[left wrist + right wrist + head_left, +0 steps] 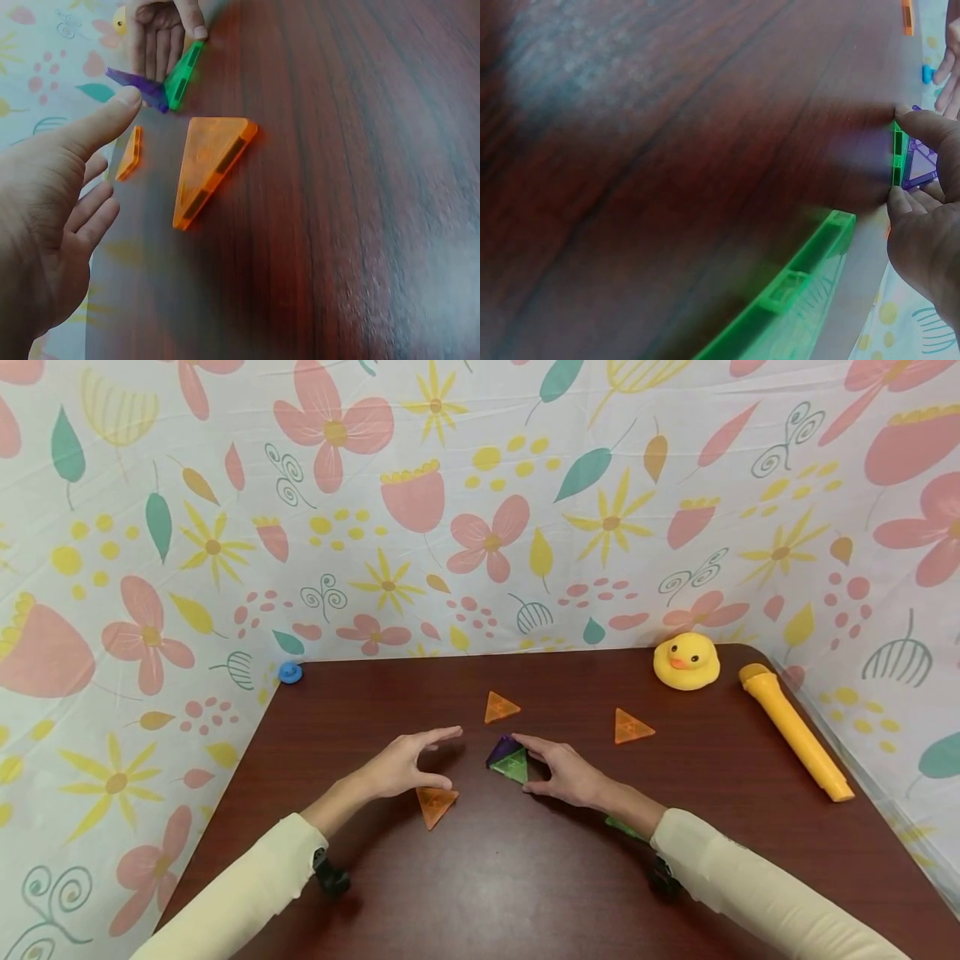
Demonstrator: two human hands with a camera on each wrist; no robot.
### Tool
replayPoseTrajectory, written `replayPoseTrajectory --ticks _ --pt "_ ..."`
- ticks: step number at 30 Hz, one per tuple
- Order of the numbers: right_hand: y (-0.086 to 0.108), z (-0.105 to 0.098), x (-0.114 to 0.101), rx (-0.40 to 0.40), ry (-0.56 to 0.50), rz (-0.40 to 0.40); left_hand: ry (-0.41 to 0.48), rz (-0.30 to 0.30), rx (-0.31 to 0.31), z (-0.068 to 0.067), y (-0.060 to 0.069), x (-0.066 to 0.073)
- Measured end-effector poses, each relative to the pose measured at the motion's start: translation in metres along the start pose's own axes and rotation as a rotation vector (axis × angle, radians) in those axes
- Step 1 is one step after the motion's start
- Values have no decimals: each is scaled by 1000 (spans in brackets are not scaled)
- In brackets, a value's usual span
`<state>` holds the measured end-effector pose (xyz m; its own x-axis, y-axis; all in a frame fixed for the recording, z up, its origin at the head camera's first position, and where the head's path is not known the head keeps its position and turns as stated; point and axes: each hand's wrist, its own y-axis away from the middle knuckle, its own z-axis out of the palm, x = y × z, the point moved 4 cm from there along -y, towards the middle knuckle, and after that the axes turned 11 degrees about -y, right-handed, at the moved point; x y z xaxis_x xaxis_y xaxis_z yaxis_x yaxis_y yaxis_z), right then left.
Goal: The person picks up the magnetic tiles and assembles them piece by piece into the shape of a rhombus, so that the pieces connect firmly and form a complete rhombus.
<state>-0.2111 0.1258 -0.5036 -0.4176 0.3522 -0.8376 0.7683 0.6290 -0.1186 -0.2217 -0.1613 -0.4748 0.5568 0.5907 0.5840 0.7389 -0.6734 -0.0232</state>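
Note:
My right hand [566, 772] pinches a translucent green triangular magnetic tile [512, 767] between thumb and fingers. A purple triangular tile [502, 747] meets it edge to edge; the left wrist view shows the green [184, 79] and purple [141, 86] tiles at an angle. To their left hovers my left hand [405, 764], thumb and fingers spread, holding nothing. Just below its thumb lies an orange triangular tile [436, 807], also large in the left wrist view. Another green tile [795, 300] is near the right wrist, partly hidden by the forearm in the head view.
Two more orange tiles, one behind the pair [501, 707] and one to the right [633, 727], lie flat on the dark wooden table [480, 893]. A yellow rubber duck [686, 662], a yellow toy microphone [797, 732] and a small blue toy [290, 672] stand near the edges.

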Motion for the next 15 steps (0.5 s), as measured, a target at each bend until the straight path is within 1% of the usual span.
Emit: replayPoseTrajectory --ticks 4,8,12,15 --pt "0 0 0 1 0 -1 -20 1 -37 0 7 -2" --pt "0 0 0 3 0 3 -76 20 -58 3 12 -1" --pt "0 0 -1 -1 7 -4 -128 47 -68 7 17 -1" --pt "0 1 -2 -5 1 6 -151 76 -59 10 20 -1"
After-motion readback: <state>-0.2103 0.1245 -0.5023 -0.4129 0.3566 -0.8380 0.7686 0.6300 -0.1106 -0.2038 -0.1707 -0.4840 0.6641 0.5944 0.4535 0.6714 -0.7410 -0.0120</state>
